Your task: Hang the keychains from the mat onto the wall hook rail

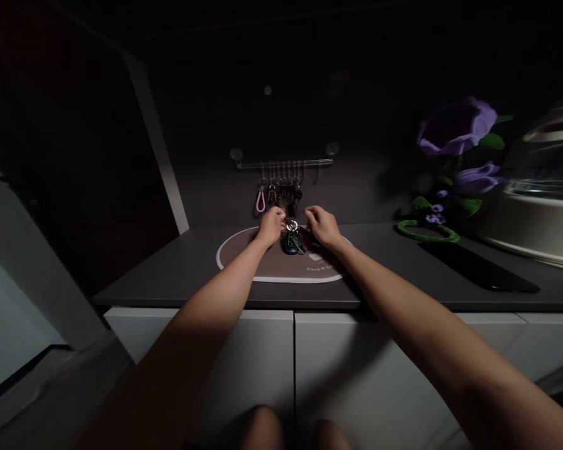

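The left hand [271, 226] and right hand [323, 227] are hovering close together without touching each other, the left hand's fingers [281, 215] pinching a silver key ring [291, 225]. Whether the right hand is gripping it, I cannot tell. A bunch of keys with a black fob [291, 245] is lying just below the ring on an oval brown mat [244, 265], which is resting on the dark counter [178, 278]. Behind them, more keys [281, 190] and a pink loop strap [261, 202] are hanging from a wall-mounted rail [284, 162]. Purple artificial flowers [455, 128] are standing farther right, beside a large glass-lidded appliance [539, 187].
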`<control>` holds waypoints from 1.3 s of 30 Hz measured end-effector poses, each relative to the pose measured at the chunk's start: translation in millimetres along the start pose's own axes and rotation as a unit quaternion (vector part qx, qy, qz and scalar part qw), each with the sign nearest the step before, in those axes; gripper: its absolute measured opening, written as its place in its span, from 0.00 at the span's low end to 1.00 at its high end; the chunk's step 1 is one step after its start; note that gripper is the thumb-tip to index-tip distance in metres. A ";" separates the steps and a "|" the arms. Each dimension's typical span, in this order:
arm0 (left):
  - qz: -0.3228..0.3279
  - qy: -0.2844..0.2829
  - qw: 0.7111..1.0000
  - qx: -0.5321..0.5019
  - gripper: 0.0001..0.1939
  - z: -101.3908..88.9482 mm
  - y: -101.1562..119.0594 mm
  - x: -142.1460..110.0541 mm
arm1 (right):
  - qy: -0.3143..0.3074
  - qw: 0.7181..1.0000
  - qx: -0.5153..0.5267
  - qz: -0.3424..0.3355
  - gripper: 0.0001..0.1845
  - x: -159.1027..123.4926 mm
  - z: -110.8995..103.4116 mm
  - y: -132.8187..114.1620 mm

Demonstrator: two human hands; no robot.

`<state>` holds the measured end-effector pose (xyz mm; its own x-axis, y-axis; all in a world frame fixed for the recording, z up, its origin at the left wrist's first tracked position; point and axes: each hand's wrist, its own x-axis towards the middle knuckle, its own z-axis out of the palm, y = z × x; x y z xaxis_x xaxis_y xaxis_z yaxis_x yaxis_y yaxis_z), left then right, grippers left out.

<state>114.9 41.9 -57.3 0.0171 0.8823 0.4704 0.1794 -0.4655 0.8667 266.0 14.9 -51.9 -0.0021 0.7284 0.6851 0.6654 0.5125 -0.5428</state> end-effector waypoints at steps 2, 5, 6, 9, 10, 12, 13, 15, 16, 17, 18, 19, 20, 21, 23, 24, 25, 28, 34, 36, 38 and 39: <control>-0.004 0.001 1.000 -0.013 0.05 -0.1 4.0 -1.7 | 0.000 1.000 -0.001 0.000 0.14 0.5 0.7 0.9; -0.011 0.006 0.999 -0.035 0.05 -0.4 8.6 -3.6 | 0.005 1.000 -0.002 -0.007 0.14 0.8 0.9 1.3; -0.012 0.009 0.999 -0.042 0.04 -0.5 9.7 -4.0 | 0.006 1.000 -0.002 -0.009 0.14 0.7 0.8 1.0; -0.014 0.019 0.998 -0.064 0.04 -1.0 12.0 -4.4 | 0.005 1.000 -0.002 -0.009 0.14 0.2 0.1 -0.5; -0.015 0.020 0.997 -0.071 0.03 -1.3 12.5 -4.3 | 0.005 1.000 -0.001 -0.008 0.14 0.0 0.0 -1.1; -0.014 0.019 0.996 -0.083 0.03 -1.9 13.4 -3.7 | 0.005 1.000 0.001 -0.010 0.14 -0.4 -0.2 -2.2; -0.015 0.017 0.996 -0.087 0.02 -2.2 13.8 -3.3 | 0.005 1.000 0.002 -0.013 0.14 -0.6 -0.2 -2.6; -0.017 0.014 0.996 -0.090 0.02 -2.8 14.7 -2.4 | 0.004 1.000 0.006 -0.017 0.14 -0.9 -0.3 -3.3; -0.019 0.013 0.996 -0.089 0.02 -3.1 15.1 -1.9 | 0.003 1.000 0.009 -0.017 0.14 -1.0 -0.5 -3.8; -0.020 0.013 0.996 -0.088 0.02 -3.5 15.5 -1.5 | 0.002 1.000 0.012 -0.017 0.14 -1.1 -0.7 -4.3; -0.020 0.013 0.996 -0.088 0.02 -3.8 16.0 -1.2 | 0.002 1.000 0.015 -0.018 0.14 -1.2 -1.0 -4.9; -0.018 0.014 0.996 -0.090 0.02 -4.2 16.5 -1.0 | 0.002 1.000 0.017 -0.020 0.14 -1.3 -1.4 -5.6; -0.015 0.015 0.995 -0.094 0.02 -4.6 17.1 -0.9 | 0.002 1.000 0.019 -0.024 0.14 -1.4 -1.7 -6.3; -0.011 0.017 0.995 -0.100 0.03 -5.0 17.6 -1.0 | 0.003 0.999 0.019 -0.029 0.14 -1.3 -2.1 -7.0; -0.005 0.023 0.993 -0.113 0.03 -5.7 18.8 -1.3 | 0.002 0.999 0.021 -0.039 0.13 -1.2 -2.5 -8.3; -0.003 0.025 0.992 -0.120 0.04 -6.1 19.4 -1.4 | 0.000 0.999 0.022 -0.044 0.13 -1.0 -2.5 -8.9; -0.001 0.026 0.992 -0.125 0.04 -6.4 19.9 -1.5 | -0.003 0.998 0.022 -0.050 0.13 -0.8 -2.4 -9.2; 0.006 0.026 0.990 -0.137 0.04 -7.0 21.1 -1.7 | -0.014 0.997 0.021 -0.074 0.12 -0.2 -1.8 -9.8; 0.021 0.023 0.983 -0.180 0.03 -7.7 24.3 -2.5 | -0.028 0.994 0.031 -0.101 0.10 0.5 -0.5 -9.0; 0.020 0.027 0.981 -0.193 0.03 -8.1 25.4 -2.7 | -0.030 0.993 0.040 -0.104 0.10 0.8 0.0 -8.3; 0.016 0.033 0.978 -0.204 0.02 -8.7 26.3 -2.7 | -0.030 0.993 0.052 -0.106 0.09 1.1 0.4 -7.9; 0.013 0.036 0.977 -0.209 0.02 -9.0 26.5 -2.6 | -0.030 0.992 0.058 -0.107 0.09 1.1 0.5 -7.8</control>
<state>110.8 26.6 -34.0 -0.0557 0.8691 0.4914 -0.2376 -0.4896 0.8390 260.4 11.9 -47.1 -0.1810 0.6217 0.7620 0.5544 0.7045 -0.4431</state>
